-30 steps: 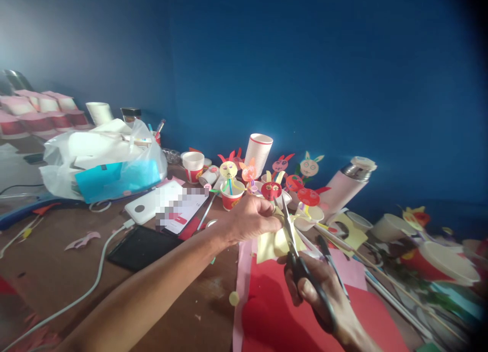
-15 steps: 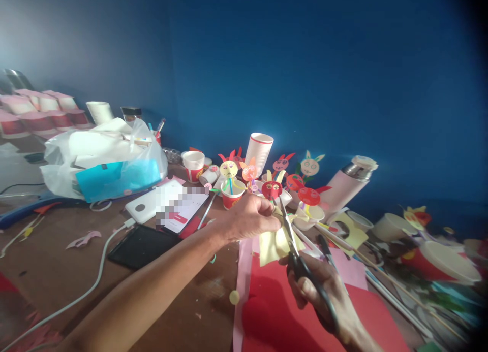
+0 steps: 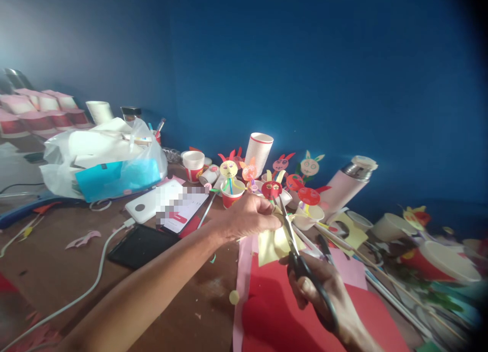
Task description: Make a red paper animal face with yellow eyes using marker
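Observation:
My right hand (image 3: 318, 286) is closed round the black handles of a pair of scissors (image 3: 291, 234), whose blades point away from me and are slightly apart. My left hand (image 3: 253, 217) pinches a piece of pale yellow paper (image 3: 270, 248) beside the blades; its upper edge is partly hidden by my fingers. Below both hands lie a red sheet of paper (image 3: 278, 311) and a pink sheet (image 3: 244, 276). Just beyond the scissor tips stands a red round paper face (image 3: 272, 189) with yellow ears.
Several paper-face figures stand in cups, such as a yellow face (image 3: 229, 169). A leaning flask (image 3: 345, 187) is at the right, a stack of paper cups (image 3: 259, 151) behind. A white power bank (image 3: 152, 202), phone (image 3: 185, 212) and plastic bag (image 3: 61, 164) lie to the left.
Both hands keep almost the same place. The scissor blades and the yellow paper have shifted very slightly.

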### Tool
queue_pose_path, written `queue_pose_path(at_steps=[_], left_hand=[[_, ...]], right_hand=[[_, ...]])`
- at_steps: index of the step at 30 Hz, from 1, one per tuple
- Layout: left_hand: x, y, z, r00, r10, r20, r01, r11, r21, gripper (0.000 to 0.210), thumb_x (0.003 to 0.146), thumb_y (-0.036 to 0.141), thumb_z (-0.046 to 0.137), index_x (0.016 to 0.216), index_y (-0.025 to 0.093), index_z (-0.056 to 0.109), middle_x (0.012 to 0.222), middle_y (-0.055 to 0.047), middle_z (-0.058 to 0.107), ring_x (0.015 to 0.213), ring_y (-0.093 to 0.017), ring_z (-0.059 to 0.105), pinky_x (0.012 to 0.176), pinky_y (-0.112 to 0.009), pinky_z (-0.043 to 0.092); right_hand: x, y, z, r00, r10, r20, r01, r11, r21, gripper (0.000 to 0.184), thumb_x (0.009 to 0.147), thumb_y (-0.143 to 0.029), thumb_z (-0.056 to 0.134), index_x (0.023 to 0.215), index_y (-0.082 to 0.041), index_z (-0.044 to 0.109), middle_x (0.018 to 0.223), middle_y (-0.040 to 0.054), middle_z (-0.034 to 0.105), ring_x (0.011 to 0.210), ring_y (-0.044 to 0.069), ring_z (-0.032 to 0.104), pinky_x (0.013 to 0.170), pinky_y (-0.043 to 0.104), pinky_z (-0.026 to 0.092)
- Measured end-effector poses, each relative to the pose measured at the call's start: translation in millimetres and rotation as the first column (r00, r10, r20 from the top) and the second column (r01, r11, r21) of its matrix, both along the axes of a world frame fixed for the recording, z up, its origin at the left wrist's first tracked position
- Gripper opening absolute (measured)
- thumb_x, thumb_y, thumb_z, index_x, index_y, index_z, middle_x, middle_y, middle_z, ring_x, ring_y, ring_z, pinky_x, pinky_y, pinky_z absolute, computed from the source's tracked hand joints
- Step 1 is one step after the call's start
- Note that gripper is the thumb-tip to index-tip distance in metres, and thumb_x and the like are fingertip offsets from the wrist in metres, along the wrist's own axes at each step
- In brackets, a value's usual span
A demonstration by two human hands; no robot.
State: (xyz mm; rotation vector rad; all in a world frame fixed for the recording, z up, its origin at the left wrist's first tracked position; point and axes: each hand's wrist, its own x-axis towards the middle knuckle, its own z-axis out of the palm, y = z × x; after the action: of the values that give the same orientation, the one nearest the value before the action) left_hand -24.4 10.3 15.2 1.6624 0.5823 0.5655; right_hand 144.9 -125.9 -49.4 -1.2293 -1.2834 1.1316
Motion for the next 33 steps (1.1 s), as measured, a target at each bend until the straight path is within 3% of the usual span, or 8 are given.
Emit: queue_pose_path(at_steps=[4,12,21,33], left_hand=[[1.0,-2.6,2.3,1.0,-0.002,0.028,0.003,1.0,-0.031,0.02,0.068,0.035,0.066,0.069,0.016,0.062,0.066,0.001,0.054,0.062,-0.011,0.046,0.058,-0.025,0.035],[9.5,-13.8,4.0,0.988,0.04,0.15,-0.009,0.98,-0.2,0.027,0.063,0.037,0.071,0.069,0.014,0.06,0.065,0.001,0.053,0.06,-0.01,0.045,0.058,-0.025,0.034],[7.0,-10.8,5.6,0.993,0.041,0.108,-0.025,0.989,-0.147,0.018,0.063,0.03,0.066,0.061,0.015,0.056,0.058,0.004,0.048,0.056,-0.009,0.04,0.057,-0.025,0.03],[4.7,-7.5,5.0,0.998,0.035,0.061,-0.027,0.991,-0.133,0.018,0.06,0.031,0.066,0.059,0.015,0.058,0.057,0.004,0.048,0.055,-0.01,0.04,0.057,-0.026,0.032]], right_hand=[[-0.1,-0.5,0.1,1.0,-0.027,0.009,0.026,0.999,0.039,0.048,0.074,-0.06,0.067,0.092,-0.016,0.066,0.051,-0.0049,0.05,0.042,0.008,0.041,0.042,0.021,0.041],[1.8,1.0,-3.1,0.997,-0.057,0.054,0.051,0.994,0.1,0.047,0.076,-0.059,0.064,0.095,-0.016,0.066,0.047,-0.0043,0.05,0.04,0.011,0.044,0.042,0.024,0.041],[2.2,-0.3,-2.0,0.999,0.039,0.02,-0.04,0.996,0.085,0.048,0.078,-0.061,0.063,0.096,-0.017,0.065,0.052,-0.0042,0.049,0.046,0.009,0.041,0.046,0.022,0.037],[2.1,-0.2,-1.2,0.997,0.053,0.061,-0.056,0.998,0.036,0.053,0.074,-0.066,0.063,0.096,-0.018,0.062,0.059,-0.0029,0.051,0.051,0.012,0.042,0.051,0.024,0.035]])
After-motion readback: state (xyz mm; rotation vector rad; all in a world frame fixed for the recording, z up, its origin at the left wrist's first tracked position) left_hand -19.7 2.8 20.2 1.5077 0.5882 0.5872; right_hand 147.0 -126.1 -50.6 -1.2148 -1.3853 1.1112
